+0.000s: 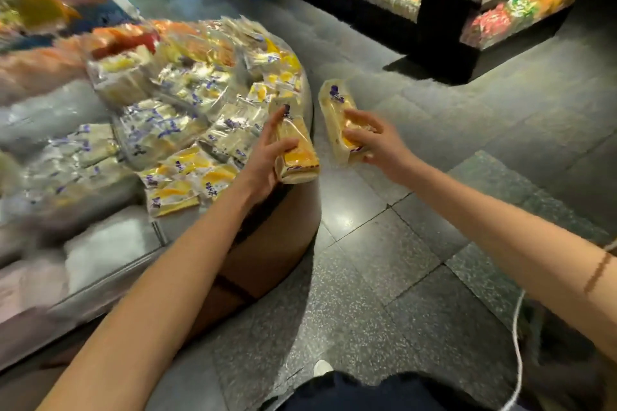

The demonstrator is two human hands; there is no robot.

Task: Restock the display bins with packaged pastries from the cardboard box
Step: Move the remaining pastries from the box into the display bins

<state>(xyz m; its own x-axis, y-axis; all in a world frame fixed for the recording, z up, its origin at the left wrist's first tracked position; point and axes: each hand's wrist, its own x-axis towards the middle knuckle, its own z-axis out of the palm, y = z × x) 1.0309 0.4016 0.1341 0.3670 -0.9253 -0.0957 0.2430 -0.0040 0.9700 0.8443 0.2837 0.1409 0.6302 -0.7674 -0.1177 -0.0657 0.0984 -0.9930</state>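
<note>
Entry, two items:
1. First pastry pack [298, 153]: gripped by my left hand [265, 157] at the display bin [310, 100] near-right rim, probably to be placed there.
2. Second pastry pack [335, 113]: gripped by my right hand [375, 143], just right, over floor [400, 243], likely queued next.

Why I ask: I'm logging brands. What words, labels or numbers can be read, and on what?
No text is legible.
Purple print, left pastry pack, in left hand: too blurred.
Purple print, right pastry pack, in right hand: too blurred.
Purple marks on binned packs: too blurred.
</note>
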